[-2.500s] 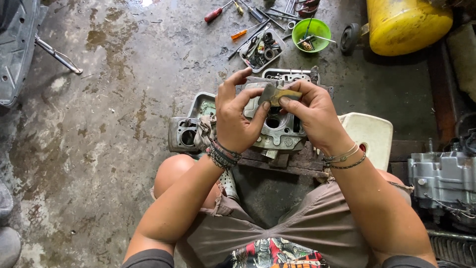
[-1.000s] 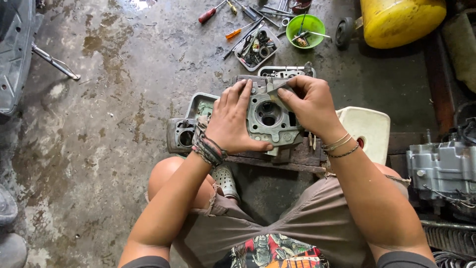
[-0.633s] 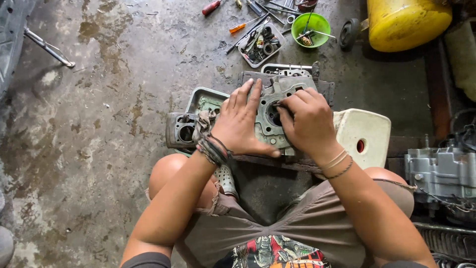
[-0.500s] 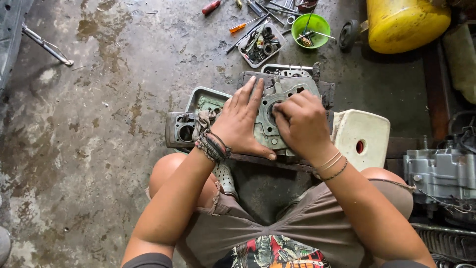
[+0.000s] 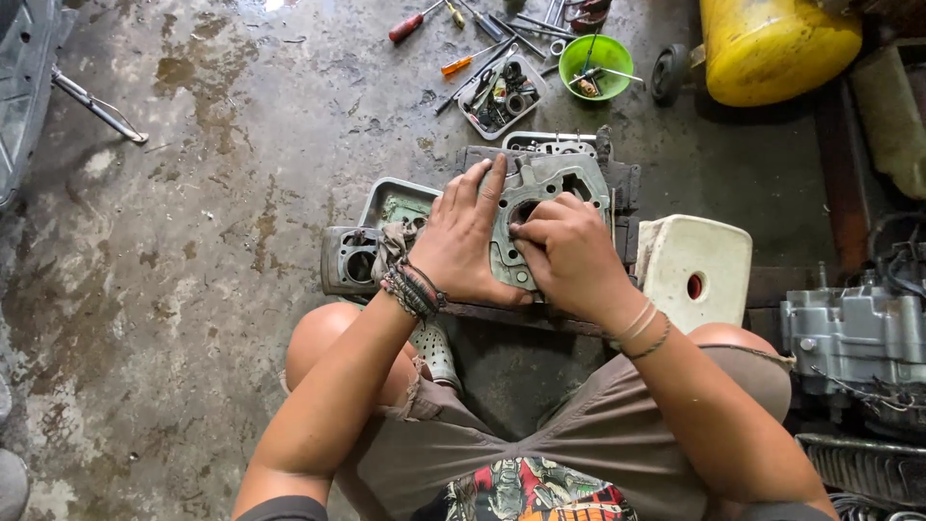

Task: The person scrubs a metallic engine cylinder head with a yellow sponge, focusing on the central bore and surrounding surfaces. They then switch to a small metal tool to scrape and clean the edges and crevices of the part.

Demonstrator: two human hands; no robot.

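Observation:
A grey metal cylinder head (image 5: 552, 181) lies on a dark wooden block (image 5: 579, 318) in front of my knees. My left hand (image 5: 465, 241) lies flat on its left side, fingers spread, holding it down. My right hand (image 5: 564, 256) presses on the head near its round bore, fingers curled around a small folded piece of sandpaper that is almost hidden under them.
A metal cylinder block (image 5: 349, 260) and a grey tray (image 5: 397, 200) lie left of the head. A white plastic container (image 5: 693, 268) sits to the right, an engine case (image 5: 854, 333) further right. Screwdrivers (image 5: 417, 19), a parts tray (image 5: 502, 95), a green bowl (image 5: 598, 68) and a yellow tank (image 5: 776, 43) lie beyond.
The hands went from holding the folded piece up in the air to the cylinder head. The left hand now lies flat on it and the right hand has slid leftward across its face.

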